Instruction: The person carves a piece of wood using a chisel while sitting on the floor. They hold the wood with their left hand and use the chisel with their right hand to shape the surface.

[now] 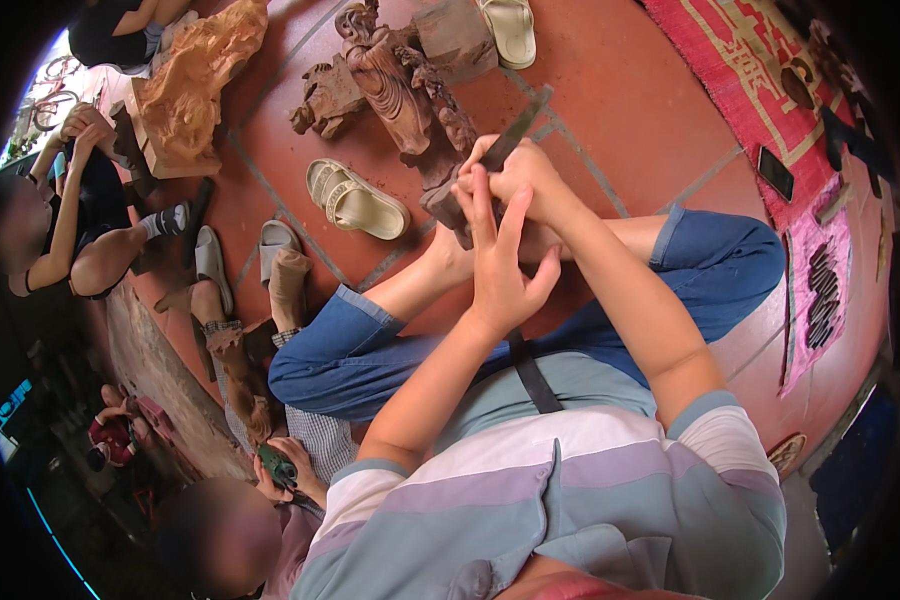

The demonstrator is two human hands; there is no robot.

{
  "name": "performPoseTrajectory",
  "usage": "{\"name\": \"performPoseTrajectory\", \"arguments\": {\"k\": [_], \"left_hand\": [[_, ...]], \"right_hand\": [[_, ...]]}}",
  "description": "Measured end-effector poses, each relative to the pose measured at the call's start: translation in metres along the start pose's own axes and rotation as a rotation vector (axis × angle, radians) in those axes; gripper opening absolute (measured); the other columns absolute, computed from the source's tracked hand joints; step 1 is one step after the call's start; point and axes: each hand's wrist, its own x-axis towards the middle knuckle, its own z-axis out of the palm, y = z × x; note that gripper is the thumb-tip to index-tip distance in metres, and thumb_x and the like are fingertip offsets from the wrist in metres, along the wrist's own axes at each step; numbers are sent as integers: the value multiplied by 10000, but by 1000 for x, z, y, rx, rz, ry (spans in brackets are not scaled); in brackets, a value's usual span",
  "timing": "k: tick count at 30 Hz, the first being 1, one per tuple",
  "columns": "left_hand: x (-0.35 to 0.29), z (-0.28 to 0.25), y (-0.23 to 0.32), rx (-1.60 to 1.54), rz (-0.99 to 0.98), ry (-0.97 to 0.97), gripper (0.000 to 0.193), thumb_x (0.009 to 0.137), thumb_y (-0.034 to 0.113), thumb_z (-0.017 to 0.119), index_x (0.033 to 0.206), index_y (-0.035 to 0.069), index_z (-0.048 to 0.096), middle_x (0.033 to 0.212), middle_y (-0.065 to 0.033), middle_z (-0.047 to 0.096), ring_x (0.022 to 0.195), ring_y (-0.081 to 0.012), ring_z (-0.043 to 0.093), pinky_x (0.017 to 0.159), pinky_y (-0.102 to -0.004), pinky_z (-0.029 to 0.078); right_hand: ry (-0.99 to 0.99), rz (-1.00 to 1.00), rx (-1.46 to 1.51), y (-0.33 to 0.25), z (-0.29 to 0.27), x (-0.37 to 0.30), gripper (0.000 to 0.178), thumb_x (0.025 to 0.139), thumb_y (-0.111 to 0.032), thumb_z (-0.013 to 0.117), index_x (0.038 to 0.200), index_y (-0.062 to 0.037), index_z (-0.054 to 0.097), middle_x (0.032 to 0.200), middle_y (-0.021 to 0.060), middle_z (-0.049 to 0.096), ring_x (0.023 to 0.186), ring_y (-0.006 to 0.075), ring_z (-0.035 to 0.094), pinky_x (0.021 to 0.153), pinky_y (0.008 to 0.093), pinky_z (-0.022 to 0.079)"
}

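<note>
My right hand [530, 180] is closed around a long flat dark tool [518, 130], possibly a file or a blade. The tool's far end points away and to the right. Overlapping the right hand, my left hand [502, 272] has its fingers stretched out and its thumb apart. Its fingertips are near the foot of a brown wooden carving [390, 88] of a robed figure. The carving lies tilted on the floor, with its base [445, 205] close to my feet. My hands partly hide the lower end of the base.
Wood blocks [455, 40] lie by the carving on the red tiled floor [620, 110]. Beige sandals [358, 200] are to its left. A phone [775, 173] rests by a red rug [725, 60]. On the left, a person holds a green power tool [276, 466]; another sits near a large orange-brown carving [198, 75].
</note>
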Motion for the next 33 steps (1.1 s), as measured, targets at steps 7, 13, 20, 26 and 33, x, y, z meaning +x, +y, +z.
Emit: {"name": "performPoseTrajectory", "arguments": {"k": [7,13,20,26,33], "left_hand": [[2,-6,-2,-6,33,-35,718,748,74,665,1418,25,412,1561,-296,109,1457,-455,90,1166,-521,102],[16,-3,-14,-182,-115,-107,709,741,25,661,1410,36,428,1563,-257,175,1446,-400,217,1153,-420,238],[-3,-1,-6,-67,-5,-89,684,737,46,682,1385,40,465,1552,-281,184,1442,-444,183,1162,-493,163],[-7,-7,1,-24,31,-51,687,738,58,689,1385,39,460,1546,-296,172,1438,-473,156,1155,-517,170],[6,-1,-10,-206,-88,-144,663,756,44,670,1387,53,468,1550,-277,189,1454,-434,150,1156,-488,191]], "right_hand": [[39,3,-54,1,0,-7,253,757,-411,701,851,-179,668,854,26,715,818,293,617,785,437,475],[73,71,672,2,-7,-10,149,789,-145,746,825,-50,637,761,31,663,671,104,593,604,258,474],[143,-33,198,21,4,-14,232,751,-360,736,793,-135,700,740,68,690,667,217,660,633,359,504],[121,-147,-139,8,3,-27,122,818,-100,713,808,-35,610,865,47,646,887,155,582,796,329,481],[89,77,489,16,-5,-18,122,818,-81,718,866,-26,620,934,93,625,872,152,630,764,268,529]]}}
